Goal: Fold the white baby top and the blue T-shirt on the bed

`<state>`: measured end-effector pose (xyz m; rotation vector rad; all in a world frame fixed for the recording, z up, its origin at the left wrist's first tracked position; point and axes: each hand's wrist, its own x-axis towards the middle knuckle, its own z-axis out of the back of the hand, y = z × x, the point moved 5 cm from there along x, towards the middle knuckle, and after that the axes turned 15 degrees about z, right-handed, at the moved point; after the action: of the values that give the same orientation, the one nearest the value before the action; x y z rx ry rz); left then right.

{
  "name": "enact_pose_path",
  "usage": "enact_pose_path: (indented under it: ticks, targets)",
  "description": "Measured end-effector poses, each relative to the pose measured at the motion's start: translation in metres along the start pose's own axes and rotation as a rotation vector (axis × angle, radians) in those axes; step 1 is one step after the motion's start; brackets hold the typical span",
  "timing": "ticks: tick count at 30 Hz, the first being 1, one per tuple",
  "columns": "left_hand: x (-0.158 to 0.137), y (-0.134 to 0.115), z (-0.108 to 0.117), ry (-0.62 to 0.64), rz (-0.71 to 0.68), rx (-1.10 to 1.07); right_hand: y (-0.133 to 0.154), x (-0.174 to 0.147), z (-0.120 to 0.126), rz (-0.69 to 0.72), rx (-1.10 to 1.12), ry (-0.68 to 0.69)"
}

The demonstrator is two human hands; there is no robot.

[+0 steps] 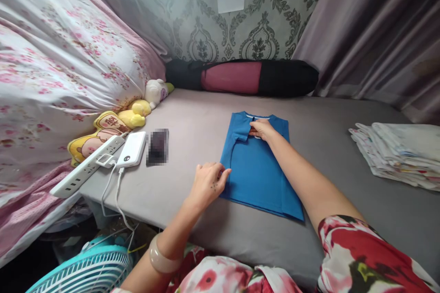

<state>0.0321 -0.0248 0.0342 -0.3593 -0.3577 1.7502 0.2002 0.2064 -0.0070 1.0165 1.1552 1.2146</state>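
Note:
A blue T-shirt (254, 174) lies on the grey bed sheet, its sides folded inward and its collar at the far end. One short sleeve is turned in across the upper body of the shirt. My right hand (263, 129) reaches in from the right, its fingers closed on the sleeve fabric just below the collar. At the shirt's left edge is my left hand (210, 182), fingers curled and thumb bent against the blue cloth. Its fingertips are partly hidden behind the hand.
Left of the shirt lie a pixelated dark object (157, 147), a white power bank (132, 149), a power strip (87, 167) and plush toys (134, 113). Folded cloths (402, 153) are stacked on the right. A long black-and-red bag (230, 77) lies along the wall; a fan (89, 270) stands below.

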Motion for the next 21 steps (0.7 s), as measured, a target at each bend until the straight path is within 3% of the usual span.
enact_pose_path:
  ticks: [6,11,14,21]
  targets:
    - [0.056,-0.006,0.001,-0.027,-0.242,0.072,-0.008,0.011,0.007,0.102,-0.214,-0.015]
    - [0.092,-0.02,-0.013,-0.003,-0.407,0.157,-0.008,0.01,0.009,0.178,-0.238,-0.012]
    - [0.1,-0.027,-0.02,0.022,-0.422,0.207,-0.004,0.007,0.009,0.212,-0.21,-0.005]
    - [0.121,-0.043,-0.027,-0.064,-0.357,0.259,0.005,0.003,0.003,0.201,-0.14,0.015]
